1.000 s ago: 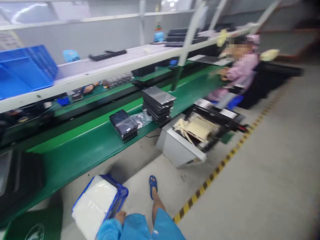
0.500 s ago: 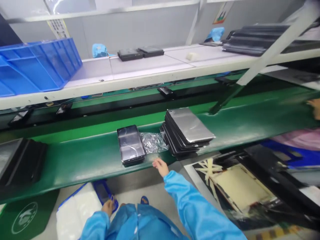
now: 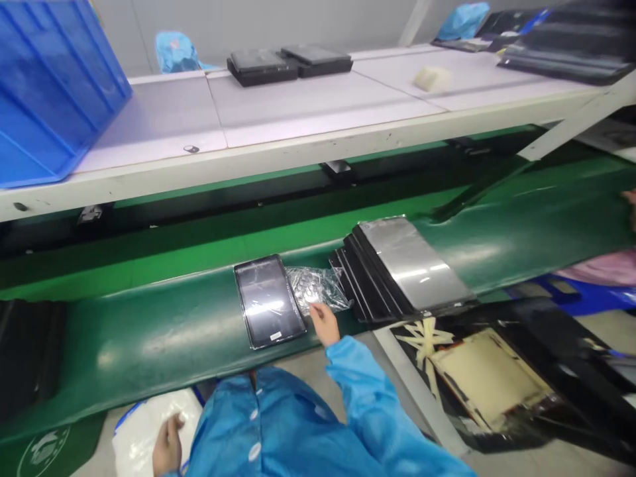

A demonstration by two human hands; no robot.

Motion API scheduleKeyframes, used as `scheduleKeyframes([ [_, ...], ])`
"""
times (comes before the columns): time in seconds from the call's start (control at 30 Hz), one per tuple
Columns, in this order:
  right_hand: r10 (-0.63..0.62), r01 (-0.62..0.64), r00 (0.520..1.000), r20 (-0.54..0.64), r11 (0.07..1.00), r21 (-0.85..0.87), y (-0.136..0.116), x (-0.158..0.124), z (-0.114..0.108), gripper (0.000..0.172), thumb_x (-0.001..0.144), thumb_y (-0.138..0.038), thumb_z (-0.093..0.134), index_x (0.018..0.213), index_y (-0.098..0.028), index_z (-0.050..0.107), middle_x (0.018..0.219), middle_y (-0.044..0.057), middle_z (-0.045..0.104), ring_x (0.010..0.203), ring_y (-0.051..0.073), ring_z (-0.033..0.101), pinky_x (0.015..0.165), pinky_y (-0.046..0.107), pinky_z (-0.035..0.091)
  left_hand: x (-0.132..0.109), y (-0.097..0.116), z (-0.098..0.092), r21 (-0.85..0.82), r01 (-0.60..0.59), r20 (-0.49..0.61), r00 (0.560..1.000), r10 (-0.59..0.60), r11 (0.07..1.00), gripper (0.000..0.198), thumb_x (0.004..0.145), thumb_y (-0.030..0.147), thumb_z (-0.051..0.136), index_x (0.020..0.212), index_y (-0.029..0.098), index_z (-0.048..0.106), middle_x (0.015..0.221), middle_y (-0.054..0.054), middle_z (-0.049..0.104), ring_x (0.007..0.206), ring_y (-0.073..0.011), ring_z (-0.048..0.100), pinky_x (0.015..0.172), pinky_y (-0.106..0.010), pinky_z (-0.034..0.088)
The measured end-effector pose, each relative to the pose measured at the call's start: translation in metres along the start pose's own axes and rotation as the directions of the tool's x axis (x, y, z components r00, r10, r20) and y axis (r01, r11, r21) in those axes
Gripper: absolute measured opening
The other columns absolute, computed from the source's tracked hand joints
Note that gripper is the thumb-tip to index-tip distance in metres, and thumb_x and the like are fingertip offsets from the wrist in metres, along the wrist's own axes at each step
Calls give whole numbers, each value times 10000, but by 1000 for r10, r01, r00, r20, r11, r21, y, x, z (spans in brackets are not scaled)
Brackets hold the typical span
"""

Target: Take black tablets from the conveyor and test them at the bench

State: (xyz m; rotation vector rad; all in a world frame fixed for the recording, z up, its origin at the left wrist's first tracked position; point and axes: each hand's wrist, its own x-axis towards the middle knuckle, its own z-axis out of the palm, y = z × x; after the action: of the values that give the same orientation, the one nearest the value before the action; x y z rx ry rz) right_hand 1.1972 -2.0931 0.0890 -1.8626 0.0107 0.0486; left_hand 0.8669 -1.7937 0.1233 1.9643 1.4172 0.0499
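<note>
A black-framed tablet-like panel (image 3: 268,301) with a glossy screen and a small white label lies flat on the green belt (image 3: 173,331). Beside it is a crumpled clear plastic bag or film (image 3: 318,285). My right hand (image 3: 325,324) is at the plastic's near edge, its fingers pressed together; whether they grip the film cannot be made out. To the right, flat black panels stand in a leaning stack (image 3: 368,278), topped by a larger silver-grey panel (image 3: 417,262). My left hand (image 3: 167,444) hangs low at the left, fingers apart, nothing visible in it.
A white shelf (image 3: 308,112) runs above the belt, bearing a blue crate (image 3: 54,93) and dark devices (image 3: 293,63). Dark panels (image 3: 30,351) stand at far left. A side table at right holds a yellowish panel (image 3: 491,377). Another person's hand (image 3: 631,199) shows at the right edge.
My right hand has moved up to the plastic's edge. My left hand has shifted left and its fingers are raised. The camera view has moved closer to the shelf and belt.
</note>
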Motion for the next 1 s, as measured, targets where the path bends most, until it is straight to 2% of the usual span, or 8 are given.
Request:
scheduleKeyframes([
  [0.07, -14, 16, 999, 41, 999, -32, -6, 23, 18, 480, 801, -617, 610, 853, -141, 629, 862, 77, 627, 821, 211, 603, 817, 402, 492, 48, 18, -6, -106, -27, -7, 1000, 26, 994, 561, 771, 696, 365, 741, 177, 578, 665, -63, 592, 725, -254, 610, 795, -440, 501],
  [0.17, -9, 13, 999, 37, 994, -105, -8, 35, 38, 372, 847, -509, 643, 828, -139, 621, 803, 38, 597, 747, 177, 577, 775, 367, 488, 114, 65, 5, -257, -112, 3, 993, 117, 960, 508, 620, 670, 486, 757, 190, 584, 715, -61, 610, 821, -283, 610, 887, -435, 469],
  [0.3, 25, -27, 1000, -8, 984, -177, -8, 27, 41, 335, 879, -467, 627, 835, -136, 608, 804, 33, 586, 731, 170, 568, 754, 350, 486, 154, 126, 40, -450, -118, 98, 979, 181, 885, 398, 608, 494, 588, 817, 159, 540, 756, -57, 625, 861, -253, 613, 848, -384, 471],
  [0.4, 47, -41, 999, 25, 975, -219, -9, 25, 33, 347, 897, -474, 603, 821, -136, 599, 779, 29, 591, 721, 170, 579, 741, 344, 490, 151, 146, 68, -561, -27, 203, 964, 169, 827, 371, 632, 372, 563, 918, 144, 502, 669, -23, 609, 722, -205, 618, 702, -324, 482],
  [0.53, 40, -13, 995, 87, 955, -296, -18, 29, 26, 392, 874, -523, 591, 764, -147, 588, 711, 23, 566, 679, 176, 563, 714, 347, 480, 132, 151, 92, -611, 78, 236, 968, 88, 788, 364, 604, 327, 596, 897, 166, 451, 557, 24, 561, 565, -158, 564, 553, -247, 417],
  [0.73, -36, 67, 996, 87, 920, -386, -36, 29, 31, 420, 822, -594, 514, 800, -180, 578, 831, 84, 549, 707, 223, 541, 761, 417, 470, 107, 155, 103, -644, 144, 298, 952, 72, 752, 388, 580, 439, 652, 816, 155, 536, 688, -28, 611, 668, -165, 603, 497, -211, 363],
  [0.83, -33, 81, 991, 127, 913, -399, -40, 30, 31, 370, 822, -555, 493, 794, -191, 555, 798, 84, 549, 692, 230, 542, 742, 418, 477, 95, 165, 108, -619, 165, 395, 910, 122, 768, 424, 542, 482, 679, 780, 134, 639, 694, -47, 612, 616, -144, 556, 479, -211, 344],
  [1.0, -11, 80, 985, 171, 910, -407, -43, 31, 27, 330, 804, -497, 465, 846, -183, 558, 793, 88, 567, 702, 237, 557, 717, 414, 479, 71, 183, 117, -572, 126, 491, 844, 216, 811, 487, 590, 483, 722, 931, 136, 696, 744, -45, 637, 582, -124, 526, 476, -223, 361],
])
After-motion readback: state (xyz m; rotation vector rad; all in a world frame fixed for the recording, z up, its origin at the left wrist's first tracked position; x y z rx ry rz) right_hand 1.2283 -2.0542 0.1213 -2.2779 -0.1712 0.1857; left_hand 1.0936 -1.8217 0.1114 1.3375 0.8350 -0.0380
